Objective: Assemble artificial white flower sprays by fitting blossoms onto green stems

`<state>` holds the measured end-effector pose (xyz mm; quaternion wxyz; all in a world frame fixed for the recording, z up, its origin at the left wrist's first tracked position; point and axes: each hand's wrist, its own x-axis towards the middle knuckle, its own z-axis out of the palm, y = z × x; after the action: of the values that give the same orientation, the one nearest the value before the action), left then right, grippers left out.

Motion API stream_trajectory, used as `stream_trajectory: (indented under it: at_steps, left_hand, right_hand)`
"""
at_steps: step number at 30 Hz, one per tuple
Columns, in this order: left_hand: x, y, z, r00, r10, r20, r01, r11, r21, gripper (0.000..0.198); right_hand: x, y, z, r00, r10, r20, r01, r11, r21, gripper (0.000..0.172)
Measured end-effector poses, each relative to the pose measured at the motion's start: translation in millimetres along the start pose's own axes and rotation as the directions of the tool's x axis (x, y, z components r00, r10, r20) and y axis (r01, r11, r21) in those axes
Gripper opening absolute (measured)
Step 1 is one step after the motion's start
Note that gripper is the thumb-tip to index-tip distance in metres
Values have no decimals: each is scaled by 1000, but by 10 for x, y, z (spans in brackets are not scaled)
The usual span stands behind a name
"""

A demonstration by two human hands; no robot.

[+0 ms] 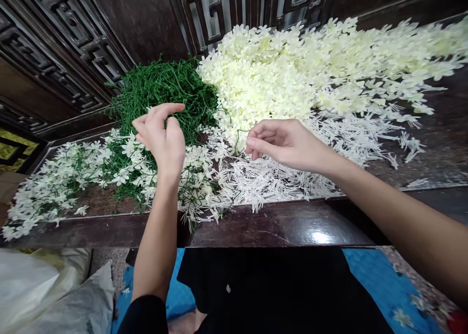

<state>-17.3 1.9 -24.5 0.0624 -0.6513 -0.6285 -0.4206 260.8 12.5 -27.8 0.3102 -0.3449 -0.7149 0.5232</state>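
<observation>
My left hand [163, 131] hangs over the near edge of a heap of green plastic stems [164, 83], its fingers apart, with nothing visible in it. Finished-looking white flowers on green stems [122, 175] lie beneath that wrist. To the right, my right hand [278, 141] has its thumb and fingertips pinched together on a thin green stem [238, 138], which curves out to the left of them. White stamen-like sprigs [256, 178] lie just below this hand. Beyond it rises a big pile of pale cream flower heads [263, 75].
Everything rests on a dark wooden bench [270, 222] with a carved lattice backrest [208, 12]. Whitish sacks [44, 285] stand on the floor at lower left. A blue mat [380, 280] lies under the person's black-clothed lap [274, 290].
</observation>
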Motion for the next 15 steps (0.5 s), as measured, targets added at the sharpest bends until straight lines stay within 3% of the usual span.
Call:
stream_trajectory:
  at_steps: [1, 3, 5, 6, 7, 9, 11, 12, 14, 15]
  left_hand:
    - [-19, 70, -7, 993, -57, -101, 67, 993, 96, 37]
    - [-44, 216, -11, 993, -80, -92, 101, 962, 253, 30]
    - [-51, 329, -4, 1000, -24, -3, 24, 953, 303, 29]
    - [-50, 365, 5, 995, 35, 94, -60, 960, 275, 29]
    - [-51, 388, 19, 972, 106, 211, -153, 964, 219, 30]
    - [-57, 401, 57, 863, 243, 443, -306, 949, 75, 33]
    - [-72, 382, 94, 736, 283, 615, -349, 937, -14, 34]
    - [-79, 363, 108, 695, 269, 667, -340, 940, -25, 34]
    - [-83, 312, 118, 658, 224, 719, -300, 954, -23, 34]
    - [-78, 282, 115, 663, 211, 718, -281, 960, -22, 34]
  right_hand:
    - [-1, 2, 1, 1000, 1, -2, -1, 1000, -3, 27]
    - [-3, 6, 1, 1000, 4, -6, -4, 1000, -14, 28]
    - [-5, 9, 1, 1000, -1, -12, 1, 999, -36, 28]
    - [-5, 12, 3, 1000, -6, -10, 5, 999, -50, 28]
    - [-5, 14, 6, 1000, -9, -4, 9, 998, -64, 28]
    - [-4, 17, 13, 1000, -18, 6, 19, 996, -86, 29]
    - [-2, 19, 19, 999, -30, 10, 31, 995, -97, 31]
    - [0, 19, 21, 999, -37, 9, 38, 994, -101, 31]
    - [4, 19, 23, 999, -44, 6, 44, 992, -116, 27]
    - [5, 19, 23, 999, -46, 5, 47, 991, -125, 24]
